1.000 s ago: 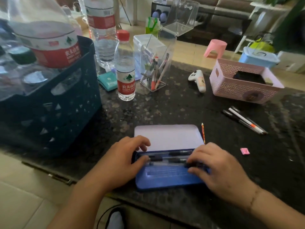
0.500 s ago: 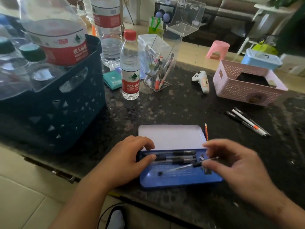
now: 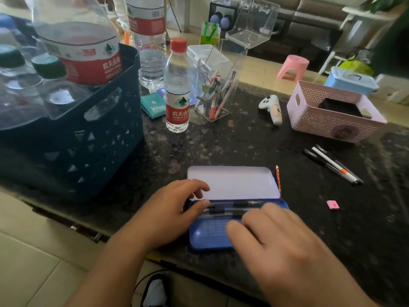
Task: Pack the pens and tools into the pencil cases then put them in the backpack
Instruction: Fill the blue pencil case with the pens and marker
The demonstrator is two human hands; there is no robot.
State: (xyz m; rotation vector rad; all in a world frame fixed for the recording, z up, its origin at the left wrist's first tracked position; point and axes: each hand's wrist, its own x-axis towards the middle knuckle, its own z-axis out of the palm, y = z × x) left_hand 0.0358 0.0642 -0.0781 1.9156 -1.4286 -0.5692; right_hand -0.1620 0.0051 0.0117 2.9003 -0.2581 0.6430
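Note:
A blue pencil case point(image 3: 208, 235) lies open at the counter's near edge, its pale lid point(image 3: 232, 181) flat behind it. Black pens point(image 3: 223, 210) lie side by side in the tray. My left hand point(image 3: 163, 216) grips the case's left end, thumb on the rim. My right hand point(image 3: 278, 238) rests flat over the tray's right half, fingers spread on the pens and hiding their right ends. Several loose pens point(image 3: 332, 165) lie to the right. A pencil point(image 3: 278, 180) sits beside the lid and a pink eraser point(image 3: 332, 204) further right.
A dark blue crate point(image 3: 88, 147) of large water bottles fills the left. A small water bottle point(image 3: 177, 89), a clear pen holder point(image 3: 215, 96), a white controller point(image 3: 272, 107) and a pink basket point(image 3: 327, 120) stand behind the case. A teal packet point(image 3: 152, 105) lies by the bottle.
Half a second ago my right hand held a pen tilted above the tray. Now that hand lies flat on the pens. My left hand has stayed on the case's left end.

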